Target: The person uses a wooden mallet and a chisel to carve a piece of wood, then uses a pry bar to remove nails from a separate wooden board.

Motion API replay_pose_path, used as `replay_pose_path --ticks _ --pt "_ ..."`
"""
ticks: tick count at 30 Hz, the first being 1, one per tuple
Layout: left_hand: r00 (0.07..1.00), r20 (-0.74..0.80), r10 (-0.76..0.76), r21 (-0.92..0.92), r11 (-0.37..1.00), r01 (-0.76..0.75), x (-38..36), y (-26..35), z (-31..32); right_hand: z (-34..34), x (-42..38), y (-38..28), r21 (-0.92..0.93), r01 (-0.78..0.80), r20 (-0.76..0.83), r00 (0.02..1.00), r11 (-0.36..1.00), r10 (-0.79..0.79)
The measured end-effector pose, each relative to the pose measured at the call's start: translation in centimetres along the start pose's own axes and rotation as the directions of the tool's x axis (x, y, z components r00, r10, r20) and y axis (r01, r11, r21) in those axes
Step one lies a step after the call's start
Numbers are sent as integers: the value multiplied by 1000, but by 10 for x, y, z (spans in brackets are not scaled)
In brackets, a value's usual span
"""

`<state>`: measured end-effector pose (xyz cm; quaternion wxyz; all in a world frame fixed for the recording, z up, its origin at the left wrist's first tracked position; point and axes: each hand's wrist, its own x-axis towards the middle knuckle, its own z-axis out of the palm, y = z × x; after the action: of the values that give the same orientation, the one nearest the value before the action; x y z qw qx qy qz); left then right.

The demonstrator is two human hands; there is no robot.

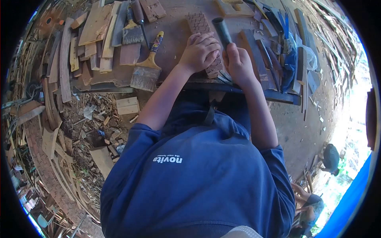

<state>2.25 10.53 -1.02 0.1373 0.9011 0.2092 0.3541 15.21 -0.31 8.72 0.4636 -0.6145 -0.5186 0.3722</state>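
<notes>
A long reddish-brown wooden block [199, 24] with a rough, carved or studded top lies lengthwise on the workbench [173, 23]. My left hand [201, 51] is over the block's middle, its fingers curled together; whatever they may hold is hidden. Just to its right, my right hand [239, 66] is closed around a dark, thick tube [222, 31], whose round end points up and away from me. Below that hand, thin pale strips [225, 77] show near the bench's front edge; what they are I cannot make out.
Left on the bench are a wide paintbrush [147, 71], another brush [132, 33], a screwdriver-like tool [139, 14] and several wood offcuts [95, 25]. Tools and a blue cloth [290, 65] crowd the right side. Scrap wood [101, 156] litters the ground. A person [311, 208] is behind, lower right.
</notes>
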Motion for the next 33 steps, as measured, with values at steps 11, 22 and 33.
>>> replay_pose_path --ticks 11,22,33 --pt "987 60 152 -96 985 -146 4 -7 1 8 -6 12 230 73 -92 994 970 -53" --pt "991 47 122 -99 988 -116 5 -3 0 -9 -43 71 744 338 -298 940 577 -167" --pt "996 -87 -33 -10 999 32 25 14 27 -45 -27 88 714 531 -579 814 456 -40"
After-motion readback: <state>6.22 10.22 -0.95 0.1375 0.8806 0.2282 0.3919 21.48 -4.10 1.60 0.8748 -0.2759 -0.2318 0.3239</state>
